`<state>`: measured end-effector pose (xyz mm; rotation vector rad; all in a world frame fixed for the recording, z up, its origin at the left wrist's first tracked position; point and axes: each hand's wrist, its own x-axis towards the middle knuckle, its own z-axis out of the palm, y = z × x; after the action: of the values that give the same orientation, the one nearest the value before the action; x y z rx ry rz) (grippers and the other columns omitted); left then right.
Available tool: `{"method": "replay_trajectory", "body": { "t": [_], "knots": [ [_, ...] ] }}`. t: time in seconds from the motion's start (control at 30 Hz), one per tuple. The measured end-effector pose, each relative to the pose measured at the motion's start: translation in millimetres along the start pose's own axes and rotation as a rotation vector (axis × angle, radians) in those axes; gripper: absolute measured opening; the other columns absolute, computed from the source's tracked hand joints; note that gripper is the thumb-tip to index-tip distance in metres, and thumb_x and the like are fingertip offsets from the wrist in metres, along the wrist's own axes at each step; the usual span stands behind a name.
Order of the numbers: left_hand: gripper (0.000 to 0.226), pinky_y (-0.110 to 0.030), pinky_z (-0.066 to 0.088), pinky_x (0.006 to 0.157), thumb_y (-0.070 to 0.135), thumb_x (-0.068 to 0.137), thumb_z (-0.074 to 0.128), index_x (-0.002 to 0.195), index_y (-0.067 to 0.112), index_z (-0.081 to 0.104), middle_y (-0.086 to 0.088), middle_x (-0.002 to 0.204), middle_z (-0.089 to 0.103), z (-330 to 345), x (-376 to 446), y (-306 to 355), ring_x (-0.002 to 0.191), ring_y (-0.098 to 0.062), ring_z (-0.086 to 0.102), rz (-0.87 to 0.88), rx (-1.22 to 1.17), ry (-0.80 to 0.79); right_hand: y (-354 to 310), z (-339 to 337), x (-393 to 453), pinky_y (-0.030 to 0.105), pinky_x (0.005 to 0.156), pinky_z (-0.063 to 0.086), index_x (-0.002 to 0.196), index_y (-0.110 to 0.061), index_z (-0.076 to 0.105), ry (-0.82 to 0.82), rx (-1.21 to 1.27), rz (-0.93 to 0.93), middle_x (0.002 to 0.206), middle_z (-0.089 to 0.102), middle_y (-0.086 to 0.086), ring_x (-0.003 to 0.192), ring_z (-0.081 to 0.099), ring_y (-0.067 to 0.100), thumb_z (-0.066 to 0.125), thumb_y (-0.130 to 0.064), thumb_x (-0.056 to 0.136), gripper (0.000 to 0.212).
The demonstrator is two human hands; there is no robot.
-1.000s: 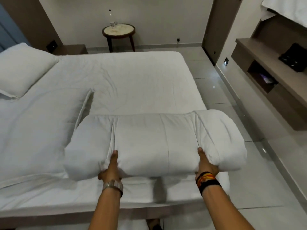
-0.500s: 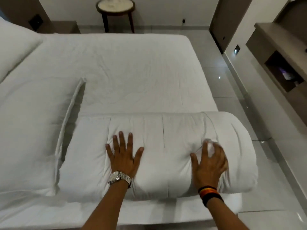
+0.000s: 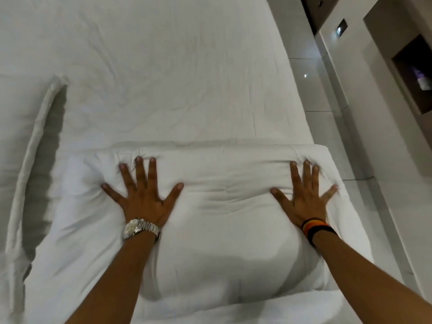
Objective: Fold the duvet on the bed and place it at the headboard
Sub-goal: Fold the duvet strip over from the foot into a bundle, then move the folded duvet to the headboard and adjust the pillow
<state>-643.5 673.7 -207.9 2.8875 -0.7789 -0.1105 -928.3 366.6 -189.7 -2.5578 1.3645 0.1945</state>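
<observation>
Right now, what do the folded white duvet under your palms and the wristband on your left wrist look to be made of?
Folded white duvet: soft padded fabric, matte, probably cotton-like; it dents and creases under the left hand and right hand. Silver wristwatch band: metal links by the look of it, shiny and reflective.

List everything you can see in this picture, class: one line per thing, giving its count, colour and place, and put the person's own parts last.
Folded duvet: one, white, near edge of the bed.
Bed sheet: one, white, covering the mattress beyond the duvet.
Pillow: one, white, far left.
Floor: glossy pale tiles, right of the bed.
Wall niche: one, brown, far right, with a purplish item inside.
Wristwatch: one, silver, left wrist.
Wristbands: black, orange and red, right wrist.
Left hand: flat, fingers spread on the duvet.
Right hand: flat, fingers spread on the duvet.
</observation>
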Motion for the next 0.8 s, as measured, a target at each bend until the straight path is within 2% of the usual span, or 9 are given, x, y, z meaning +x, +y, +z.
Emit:
{"method": "replay_trajectory", "body": {
  "t": [0.13, 0.2, 0.27, 0.33, 0.43, 0.53, 0.63, 0.7, 0.8],
  "knots": [
    [0.1, -0.086, 0.0, 0.111, 0.088, 0.088, 0.027, 0.168, 0.034, 0.002, 0.003, 0.177, -0.002, 10, -1, -4, 0.162, -0.036, -0.01, -0.011, 0.004, -0.027, 0, 6, 5, 0.082, 0.116, -0.013, 0.161, -0.053, -0.021, -0.079, 0.076, 0.016, 0.176, -0.023, -0.007, 0.161, -0.026, 0.014, 0.005, -0.105, 0.073, 0.105],
    [0.1, -0.087, 0.0, 0.11, 0.089, 0.088, 0.024, 0.168, 0.035, 0.002, 0.003, 0.177, 0.0, 9, 10, 2, 0.162, -0.036, -0.01, -0.007, 0.009, -0.075, -6, 0, 16, 0.081, 0.115, -0.017, 0.161, -0.053, -0.021, -0.117, 0.082, 0.022, 0.176, -0.024, -0.006, 0.16, -0.027, 0.014, 0.008, -0.106, 0.073, 0.107],
    [0.1, -0.085, -0.006, 0.112, 0.091, 0.087, 0.024, 0.168, 0.038, 0.001, 0.002, 0.177, -0.003, 2, 14, 4, 0.162, -0.033, -0.011, -0.027, -0.003, -0.075, -11, -16, 24, 0.076, 0.114, -0.025, 0.164, -0.05, -0.014, -0.094, 0.106, -0.038, 0.177, -0.023, -0.003, 0.16, -0.028, 0.015, 0.017, -0.103, 0.077, 0.106],
    [0.103, -0.077, -0.015, 0.114, 0.091, 0.085, 0.03, 0.168, 0.038, 0.001, -0.006, 0.177, -0.008, -2, 6, -4, 0.162, -0.029, -0.012, -0.067, -0.094, -0.008, -8, -24, 36, 0.072, 0.113, -0.027, 0.166, -0.05, -0.004, -0.055, 0.143, -0.131, 0.178, -0.017, -0.002, 0.161, -0.025, 0.015, 0.016, -0.1, 0.081, 0.1],
    [0.11, -0.069, -0.017, 0.116, 0.088, 0.084, 0.035, 0.168, 0.032, -0.006, -0.008, 0.177, -0.008, -4, 2, -14, 0.163, -0.019, -0.009, -0.126, -0.23, 0.011, 16, -17, 58, 0.078, 0.12, -0.012, 0.165, -0.052, -0.003, -0.117, 0.248, -0.097, 0.178, -0.012, -0.009, 0.162, -0.017, 0.01, 0.003, -0.102, 0.076, 0.102],
    [0.105, -0.061, -0.021, 0.12, 0.089, 0.084, 0.023, 0.167, 0.034, -0.012, 0.01, 0.176, -0.009, 5, 11, -23, 0.162, -0.008, -0.002, -0.226, -0.347, -0.094, 35, 0, 78, 0.078, 0.121, -0.003, 0.164, -0.053, -0.003, -0.153, 0.296, -0.052, 0.179, -0.008, -0.009, 0.164, -0.011, 0.013, 0.008, -0.102, 0.078, 0.1],
    [0.099, -0.066, -0.013, 0.123, 0.085, 0.084, 0.009, 0.168, 0.034, 0.006, 0.011, 0.176, -0.004, -14, 26, -32, 0.161, -0.017, 0.017, -0.297, -0.376, -0.221, 36, -7, 77, 0.077, 0.121, -0.007, 0.166, -0.05, -0.002, -0.166, 0.273, -0.091, 0.179, -0.007, -0.004, 0.164, -0.01, 0.015, 0.007, -0.102, 0.078, 0.103],
    [0.086, -0.064, -0.007, 0.125, 0.077, 0.096, 0.018, 0.168, 0.029, 0.019, 0.004, 0.177, 0.006, -32, 8, -20, 0.162, -0.021, 0.014, -0.307, -0.322, -0.234, 36, -23, 73, 0.075, 0.12, -0.014, 0.168, -0.044, 0.0, -0.174, 0.232, -0.123, 0.179, -0.006, 0.0, 0.164, -0.012, 0.017, 0.006, -0.102, 0.078, 0.107],
    [0.086, -0.056, -0.007, 0.127, 0.078, 0.095, 0.031, 0.168, 0.034, 0.017, 0.003, 0.176, 0.011, -54, -43, 28, 0.163, -0.02, 0.006, -0.421, -0.328, -0.164, 12, -51, 73, 0.07, 0.119, -0.025, 0.169, -0.028, 0.015, -0.065, 0.151, -0.264, 0.179, 0.007, 0.007, 0.165, -0.005, 0.019, 0.018, -0.098, 0.085, 0.11]
  ]
}}
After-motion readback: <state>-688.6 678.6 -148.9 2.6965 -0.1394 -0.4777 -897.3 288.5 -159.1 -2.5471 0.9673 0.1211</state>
